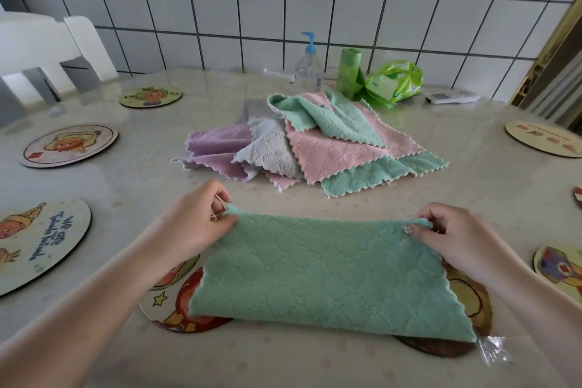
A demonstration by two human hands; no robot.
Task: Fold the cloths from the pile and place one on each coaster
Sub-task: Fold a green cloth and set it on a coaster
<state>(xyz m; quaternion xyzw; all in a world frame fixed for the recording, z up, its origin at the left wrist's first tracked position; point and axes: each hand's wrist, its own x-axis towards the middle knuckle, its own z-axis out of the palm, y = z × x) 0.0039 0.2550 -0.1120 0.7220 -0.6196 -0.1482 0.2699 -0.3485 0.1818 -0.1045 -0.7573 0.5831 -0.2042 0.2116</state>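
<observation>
Two hands hold one green cloth (327, 264) in the only view, the head camera, and every place below is told from that cloth. The left hand (198, 224) pinches its far left corner between thumb and fingertips; the right hand (456, 236) pinches the far right corner the same way. The cloth looks folded once into a wide band, its near edge a rounded fold, and it lies over a coaster (176, 299) that shows at both of its ends. Beyond the cloth, toward the tiled wall, sits the pile (315, 142) of purple, grey, pink and green cloths, unfolded. Left of the cloth lie three more coasters, the nearest lettered (47, 246); right of it, others are cut by the frame edge. Behind the pile stand a pump bottle (307, 63) and a green roll (348, 69).

Judging from this, the fold is only half made. The band is wider than the coaster under it, so another fold seems needed. The two pinched layers may slip apart if one corner is let go first, leaving skewed edges. Dragging the cloth across the glossy table (126, 186) might shift the coaster beneath.
</observation>
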